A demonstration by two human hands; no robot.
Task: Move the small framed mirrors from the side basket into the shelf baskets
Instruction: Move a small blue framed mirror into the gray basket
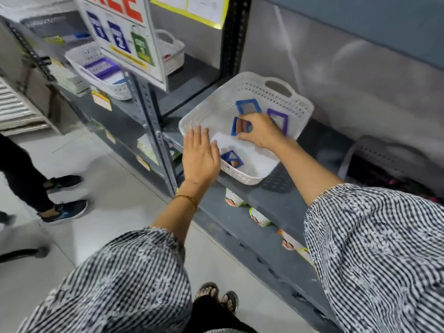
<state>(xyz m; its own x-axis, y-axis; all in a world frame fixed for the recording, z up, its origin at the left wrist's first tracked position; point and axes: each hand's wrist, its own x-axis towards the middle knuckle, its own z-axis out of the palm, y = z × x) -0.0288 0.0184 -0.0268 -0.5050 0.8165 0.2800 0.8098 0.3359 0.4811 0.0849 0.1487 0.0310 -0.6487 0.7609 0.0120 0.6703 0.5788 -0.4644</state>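
Head view. White perforated plastic basket (283,97) with cut-out handle, resting on grey metal shelf (269,200). Inside: four small rectangular framed mirrors. Blue-framed mirror (234,127) pinched upright in right hand (260,132), fingers closed on its frame. Second blue-framed mirror (248,106) and purple-framed mirror (278,121) flat behind. Third blue mirror (231,159) near front rim, just beside left hand (200,155), held flat, fingers extended, gripping nothing. Two more white baskets (105,75) on left shelving behind hanging sign (122,37).

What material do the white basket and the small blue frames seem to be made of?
White basket: likely molded plastic, matte; its walls have regular perforations and a cut-out handle.
Blue frame: probably plastic, smooth solid colour; its centre looks like mirror glass, though blur leaves this uncertain.
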